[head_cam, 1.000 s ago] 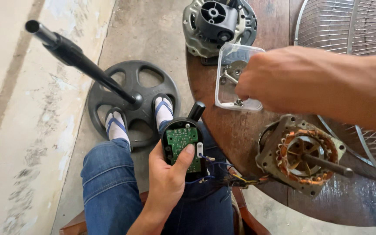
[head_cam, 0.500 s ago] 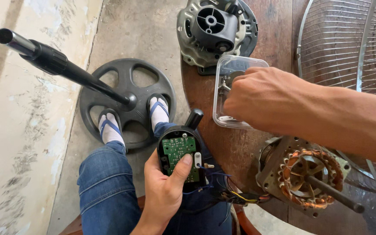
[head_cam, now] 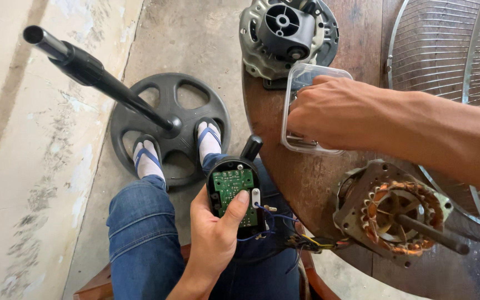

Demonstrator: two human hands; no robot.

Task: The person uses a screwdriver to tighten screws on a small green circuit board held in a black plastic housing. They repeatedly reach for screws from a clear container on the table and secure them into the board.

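Two hands are busy here, and we use the round wooden table (head_cam: 306, 183) as our landmark. Our left hand (head_cam: 212, 233) is just off the table's near left edge, over our lap. It is curled around a black switch box (head_cam: 234, 191), with the thumb pressed on the green board (head_cam: 234, 189) inside the box. Thin blue and yellow wires (head_cam: 284, 233) run from the box toward the table edge.

Our right hand (head_cam: 334, 114) is over the middle of the table. It is dipped into a clear tub (head_cam: 298, 83) that sits on the table. The fingers are bent down inside it, but we cannot tell if they have hold of anything.

At the far edge of the table, just past the tub, lies a grey motor cover (head_cam: 284, 33). At the near edge sits the motor (head_cam: 395, 214) with its copper coils and a shaft sticking out. On the right side of the table rests a wire fan guard (head_cam: 445, 55).

On the floor, left of the table, is a round black base (head_cam: 170, 119) with a pole (head_cam: 84, 69). Our two feet in blue sandals (head_cam: 148, 158) rest on that base.
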